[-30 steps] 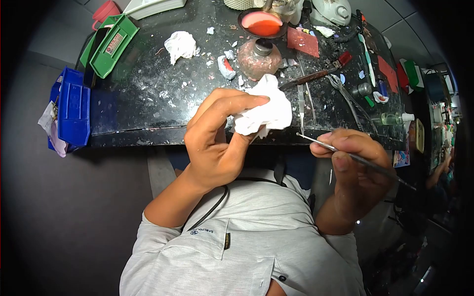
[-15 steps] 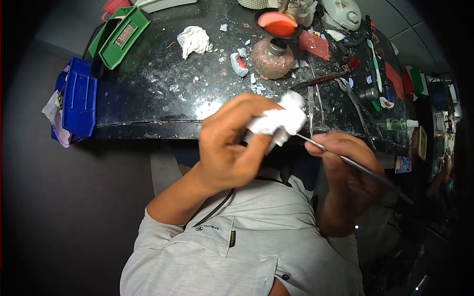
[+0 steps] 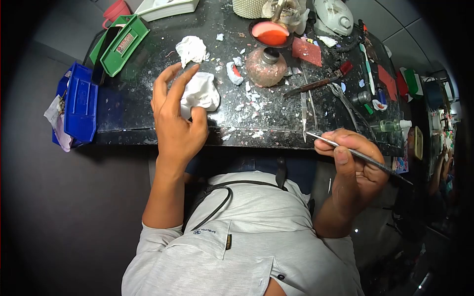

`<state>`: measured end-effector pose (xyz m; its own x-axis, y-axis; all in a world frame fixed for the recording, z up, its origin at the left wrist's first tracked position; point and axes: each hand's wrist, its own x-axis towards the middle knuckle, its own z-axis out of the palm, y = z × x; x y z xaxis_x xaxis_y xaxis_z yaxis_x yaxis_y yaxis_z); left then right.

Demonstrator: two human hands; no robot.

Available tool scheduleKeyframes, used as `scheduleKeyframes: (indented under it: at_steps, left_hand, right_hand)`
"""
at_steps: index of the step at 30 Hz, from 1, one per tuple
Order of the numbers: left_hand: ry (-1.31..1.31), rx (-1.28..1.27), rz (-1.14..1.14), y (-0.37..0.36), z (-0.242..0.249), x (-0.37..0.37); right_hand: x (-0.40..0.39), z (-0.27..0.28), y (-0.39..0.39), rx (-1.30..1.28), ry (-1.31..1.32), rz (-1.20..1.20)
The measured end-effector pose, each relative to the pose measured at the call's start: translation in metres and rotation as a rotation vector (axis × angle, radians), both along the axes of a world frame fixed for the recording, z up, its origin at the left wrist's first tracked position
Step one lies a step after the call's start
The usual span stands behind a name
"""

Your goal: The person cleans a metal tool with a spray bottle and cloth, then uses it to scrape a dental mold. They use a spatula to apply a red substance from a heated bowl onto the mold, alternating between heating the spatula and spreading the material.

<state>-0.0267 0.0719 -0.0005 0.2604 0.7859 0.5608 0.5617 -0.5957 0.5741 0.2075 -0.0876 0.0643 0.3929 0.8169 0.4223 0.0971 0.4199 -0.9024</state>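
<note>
a dental-lab workbench (image 3: 148,113): spirit lamp (image 3: 265,66), pink wax (image 3: 306,51), metal hand tools (image 3: 316,85), plaster crumbs.

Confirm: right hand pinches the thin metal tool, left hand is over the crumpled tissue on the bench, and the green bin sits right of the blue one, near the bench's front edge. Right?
One error. In the head view the green bin sits toward the back of the bench, not its front edge. The rest holds: right hand pinches the thin metal tool, left hand is over the crumpled tissue, green right of blue bin.

Speckled black worktop (image 3: 148,106) above a dim grey floor (image 3: 59,207)
</note>
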Motion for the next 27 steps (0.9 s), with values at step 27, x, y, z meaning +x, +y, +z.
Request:
scheduleKeyframes:
  at_steps: [27]
  left_hand:
    - [0.23,0.195,-0.133,0.019,0.059,0.024]
  right_hand:
    - [0.076,0.003,0.007,-0.278,-0.619,-0.499]
